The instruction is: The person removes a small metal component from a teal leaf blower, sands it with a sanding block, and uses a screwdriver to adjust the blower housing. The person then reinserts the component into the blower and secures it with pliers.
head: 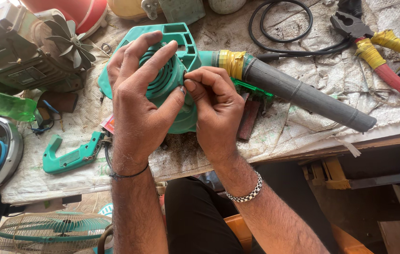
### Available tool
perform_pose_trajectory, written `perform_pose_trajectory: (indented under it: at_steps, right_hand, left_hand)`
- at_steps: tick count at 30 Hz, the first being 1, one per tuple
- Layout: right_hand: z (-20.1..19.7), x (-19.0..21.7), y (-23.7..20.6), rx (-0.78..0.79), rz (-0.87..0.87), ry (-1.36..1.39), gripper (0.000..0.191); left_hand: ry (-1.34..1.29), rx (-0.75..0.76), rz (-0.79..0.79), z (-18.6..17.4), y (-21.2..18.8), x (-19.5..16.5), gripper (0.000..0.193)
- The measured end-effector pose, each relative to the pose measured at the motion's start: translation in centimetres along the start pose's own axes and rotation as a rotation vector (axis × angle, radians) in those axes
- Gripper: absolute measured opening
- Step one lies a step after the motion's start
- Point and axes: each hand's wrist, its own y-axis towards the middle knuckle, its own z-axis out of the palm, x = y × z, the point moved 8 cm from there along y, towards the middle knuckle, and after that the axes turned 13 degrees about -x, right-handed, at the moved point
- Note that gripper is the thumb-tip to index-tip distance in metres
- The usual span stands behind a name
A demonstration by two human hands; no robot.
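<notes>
The person is going bare-armed, wearing a thin dark band (129, 175) around the left wrist, a black-and-white checkered bracelet (244, 193) around the right wrist, and black trousers (195, 216) showing near, between the hairy forearms.

You're at a wooden workbench (378, 141) covered with white woven sacking (303, 127), in bright daylight; a fan grille (49, 233) lies below.

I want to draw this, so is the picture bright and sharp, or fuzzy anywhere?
Head view: bright daylight, sharp on the left hand, right hand and green blower; glare whitens the top-left corner; dark shade below the workbench; edges curve slightly.
</notes>
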Motion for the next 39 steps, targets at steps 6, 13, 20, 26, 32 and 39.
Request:
perform_pose_trajectory:
  at_steps: [6, 13, 20, 26, 32, 39]
  right_hand:
    - [0.4, 0.6, -0.1, 0.046, -0.053, -0.098, 0.012]
    - [0.1, -0.5, 2.0, 0.093, 0.222, 0.032, 0.012]
    - [-0.5, -0.2, 2.7, 0.123, 0.24, 0.047, 0.017]
    - [-0.9, 0.5, 2.2, 0.056, 0.2, 0.08, 0.017]
    - [-0.7, 1.2, 2.0, 0.068, 0.175, 0.129, 0.021]
    - [-0.8, 1.8, 1.5, 0.069, 0.069, -0.031, 0.018]
  left_hand:
    - [-0.005, 0.003, -0.011, -0.1, 0.0, 0.3, 0.061]
    - [0.02, 0.006, -0.017, 0.2, 0.2, 0.3, 0.061]
    - [0.007, -0.011, -0.013, 0.2, 0.3, 0.3, 0.06]
    - [0.033, -0.037, -0.022, -0.4, 0.4, -1.0, 0.057]
    - [0.255, -0.09, 0.138, -0.8, 0.8, -3.4, 0.03]
    - [0.172, -0.079, 0.115, -0.7, 0.4, -3.1, 0.016]
